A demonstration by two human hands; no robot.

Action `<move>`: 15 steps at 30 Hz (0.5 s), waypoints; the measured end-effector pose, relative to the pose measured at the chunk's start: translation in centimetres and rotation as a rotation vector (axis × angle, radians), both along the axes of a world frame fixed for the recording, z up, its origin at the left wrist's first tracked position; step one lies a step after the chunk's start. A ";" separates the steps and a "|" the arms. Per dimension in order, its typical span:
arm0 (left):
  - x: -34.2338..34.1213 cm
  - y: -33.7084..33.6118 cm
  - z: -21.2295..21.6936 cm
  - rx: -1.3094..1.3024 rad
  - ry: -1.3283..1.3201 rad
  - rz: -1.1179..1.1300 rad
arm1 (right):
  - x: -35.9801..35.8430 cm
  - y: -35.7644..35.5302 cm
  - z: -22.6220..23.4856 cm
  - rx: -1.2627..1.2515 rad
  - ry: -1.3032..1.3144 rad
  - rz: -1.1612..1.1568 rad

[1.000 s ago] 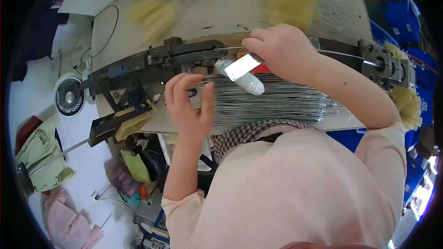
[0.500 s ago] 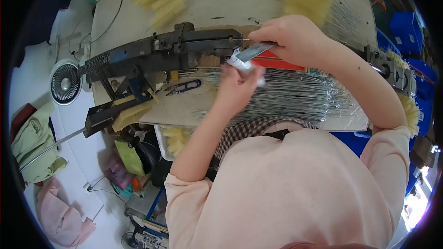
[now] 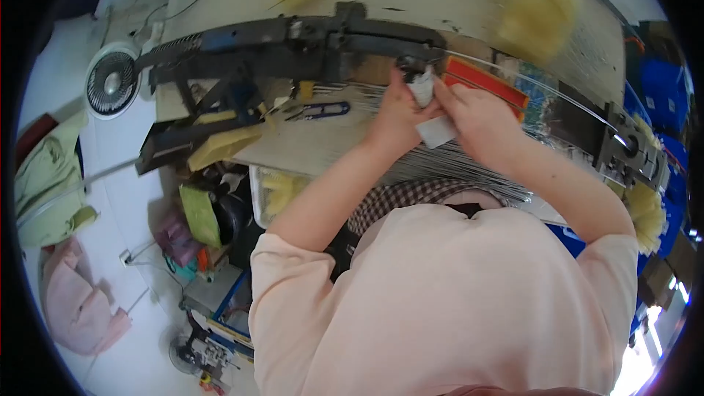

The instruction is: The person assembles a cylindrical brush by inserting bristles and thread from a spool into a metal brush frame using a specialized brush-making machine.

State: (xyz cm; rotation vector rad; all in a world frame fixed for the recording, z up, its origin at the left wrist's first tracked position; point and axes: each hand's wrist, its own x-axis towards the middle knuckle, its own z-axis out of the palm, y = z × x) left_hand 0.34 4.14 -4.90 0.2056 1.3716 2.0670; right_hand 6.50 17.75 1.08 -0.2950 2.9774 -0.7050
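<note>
Far left: green cloth (image 3: 48, 176) draped, and a round fan (image 3: 111, 83) just above it. From beside the fan, a long dark metal bar (image 3: 308, 44) runs rightward along the table (image 3: 293, 143). Below the bar, blue-handled snips (image 3: 328, 109) lie flat. My left hand (image 3: 396, 119) is curled about the silver-wrapped grip (image 3: 421, 89), which sits under the bar's right end, between my two hands. A flat metal plate (image 3: 437, 133) shows just below the grip. Under it, a pile of thin wires (image 3: 477, 172) lies close to my body. My right hand (image 3: 478, 119) meets the grip with its fingertips; whether it also pinches the plate, I cannot tell. A red box (image 3: 485, 82) lies just beyond that hand. Above the box, a thin shiny rod (image 3: 546, 82) slants toward a metal block (image 3: 634, 148); blue bins (image 3: 664, 92) stand farthest right.
</note>
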 end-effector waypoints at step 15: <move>-3.8 -17.0 1.1 -0.255 -0.391 0.439 | 3.7 8.4 -1.5 0.036 -0.072 -0.384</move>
